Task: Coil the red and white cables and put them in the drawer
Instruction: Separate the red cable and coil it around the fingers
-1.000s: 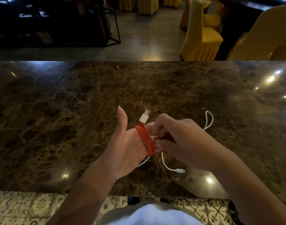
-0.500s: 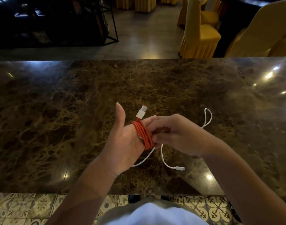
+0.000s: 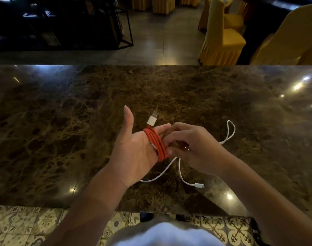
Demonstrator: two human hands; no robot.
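The red cable [image 3: 156,143] is wound in several turns around the fingers of my left hand [image 3: 134,151], which is held flat with the thumb up. Its white USB plug [image 3: 152,119] sticks up past the fingers. My right hand [image 3: 192,146] pinches the red coil at its right side, fingers curled. The white cable [image 3: 182,176] lies loose on the marble table [image 3: 63,130] under both hands, with a loop at the right and a small plug near the table's front edge. No drawer is in view.
The dark marble table spans the whole view; its far edge runs across the top third. Beyond it stand yellow-covered chairs [image 3: 220,38] and a black metal shelf frame [image 3: 66,23]. Patterned floor tiles [image 3: 27,226] show below the near edge.
Both hands have shifted slightly; the right hand's fingers have worked along the red coil. The white cable has stayed where it was.
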